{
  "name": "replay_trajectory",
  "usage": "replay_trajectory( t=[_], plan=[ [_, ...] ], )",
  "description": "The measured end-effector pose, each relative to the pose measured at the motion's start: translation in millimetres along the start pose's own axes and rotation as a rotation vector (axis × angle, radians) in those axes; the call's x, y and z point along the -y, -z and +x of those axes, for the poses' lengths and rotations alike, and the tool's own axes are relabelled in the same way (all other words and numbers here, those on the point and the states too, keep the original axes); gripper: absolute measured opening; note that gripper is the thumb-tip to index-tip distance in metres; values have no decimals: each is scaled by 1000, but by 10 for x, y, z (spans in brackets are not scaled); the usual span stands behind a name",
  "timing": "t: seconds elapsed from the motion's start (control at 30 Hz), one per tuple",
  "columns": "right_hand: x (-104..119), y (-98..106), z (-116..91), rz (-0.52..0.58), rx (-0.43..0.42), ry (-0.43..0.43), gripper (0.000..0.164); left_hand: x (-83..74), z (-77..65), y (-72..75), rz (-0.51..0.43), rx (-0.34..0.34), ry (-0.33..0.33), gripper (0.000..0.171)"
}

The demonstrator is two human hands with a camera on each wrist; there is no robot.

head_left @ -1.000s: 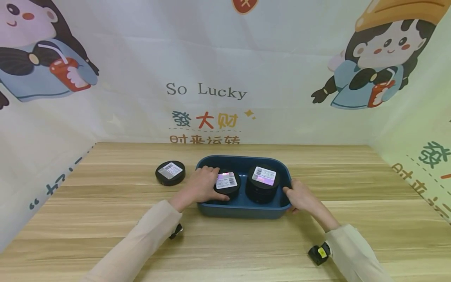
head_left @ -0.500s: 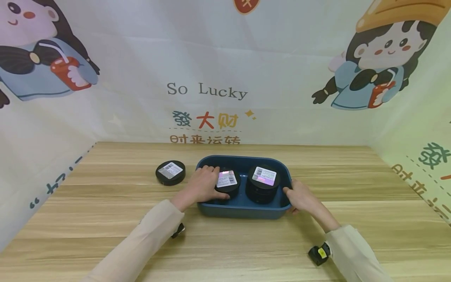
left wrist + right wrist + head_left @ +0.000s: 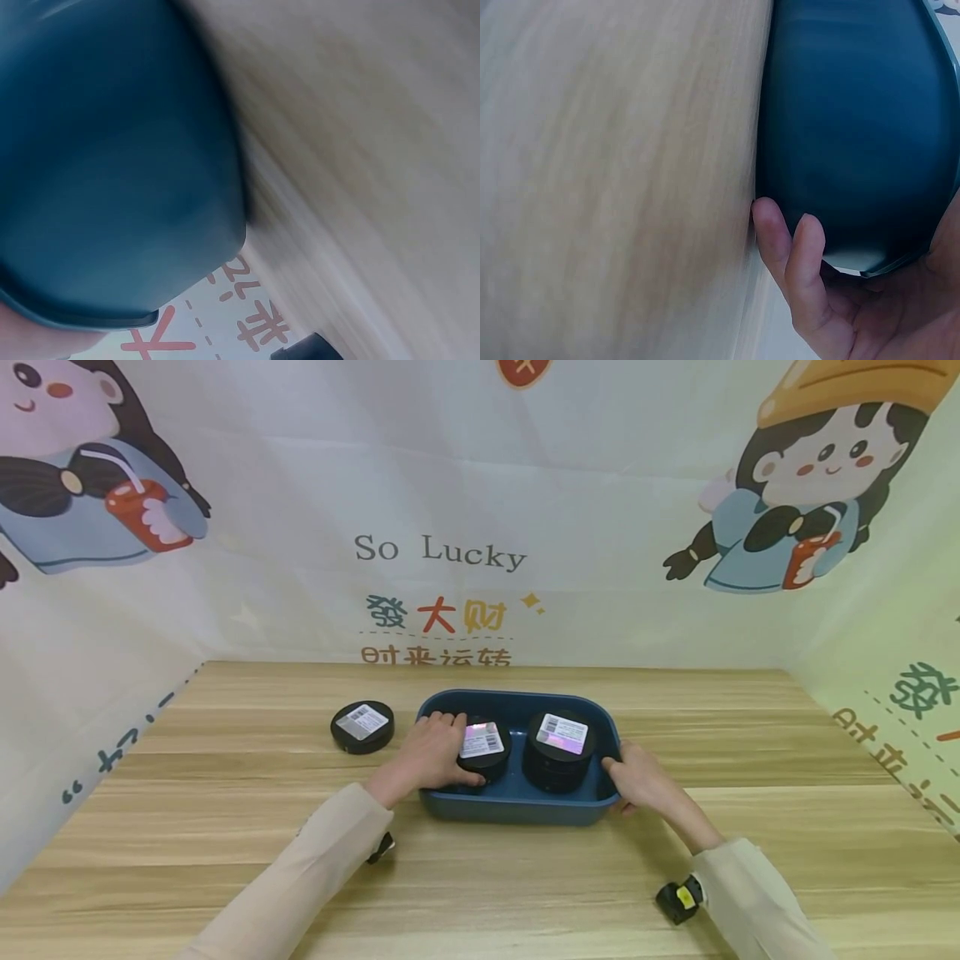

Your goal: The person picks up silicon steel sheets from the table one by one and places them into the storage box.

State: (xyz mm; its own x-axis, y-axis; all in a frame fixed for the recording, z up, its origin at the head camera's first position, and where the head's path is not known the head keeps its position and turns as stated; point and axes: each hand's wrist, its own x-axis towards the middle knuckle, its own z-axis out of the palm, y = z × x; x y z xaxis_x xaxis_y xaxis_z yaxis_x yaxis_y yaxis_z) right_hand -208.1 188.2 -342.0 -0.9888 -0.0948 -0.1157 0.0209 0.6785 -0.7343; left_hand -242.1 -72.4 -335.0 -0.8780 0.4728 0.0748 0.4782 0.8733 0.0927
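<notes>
A dark blue plastic bin [image 3: 517,811] sits on the table. My left hand [image 3: 433,752] reaches over its left rim and grips a flat, round black container [image 3: 483,752] with a white label, thumb at the near side. Most of the fingers and what lies beneath that container are hidden. On the right inside the bin stands a stack of similar black round containers [image 3: 558,764], a label on the top one. My right hand [image 3: 641,777] grips the bin's right end, thumb inside the rim and fingers outside, under the end wall in the right wrist view.
Left of the bin, another round black container [image 3: 362,728] with a label lies flat on the wooden table [image 3: 480,893]. A printed cloth [image 3: 600,527] hangs behind and along both sides. Black wrist cameras [image 3: 679,900] are fixed under the sleeves.
Both hands keep their hold and the bin stays in place. The gripped container and my left thumb have shifted only very slightly.
</notes>
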Motion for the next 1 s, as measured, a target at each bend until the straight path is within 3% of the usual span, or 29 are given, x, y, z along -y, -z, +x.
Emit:
replay_trajectory(
  t=[0.17,0.57,0.63,0.87,1.0],
  plan=[
    [-7,-1,11,6,1,0,20,17,-9,25,-45,4,-29,89],
    [-20,2,17,-3,16,-1,21,103,-126,117,-297,-64,-81,76],
    [-23,2,20,-1,16,-3,21,133,-140,127,-333,-92,-79,70],
    [-26,2,31,6,8,-3,21,277,-181,179,-462,-285,-82,53],
    [-24,-2,33,14,10,2,20,349,-210,214,-511,-335,-41,52]
  ],
)
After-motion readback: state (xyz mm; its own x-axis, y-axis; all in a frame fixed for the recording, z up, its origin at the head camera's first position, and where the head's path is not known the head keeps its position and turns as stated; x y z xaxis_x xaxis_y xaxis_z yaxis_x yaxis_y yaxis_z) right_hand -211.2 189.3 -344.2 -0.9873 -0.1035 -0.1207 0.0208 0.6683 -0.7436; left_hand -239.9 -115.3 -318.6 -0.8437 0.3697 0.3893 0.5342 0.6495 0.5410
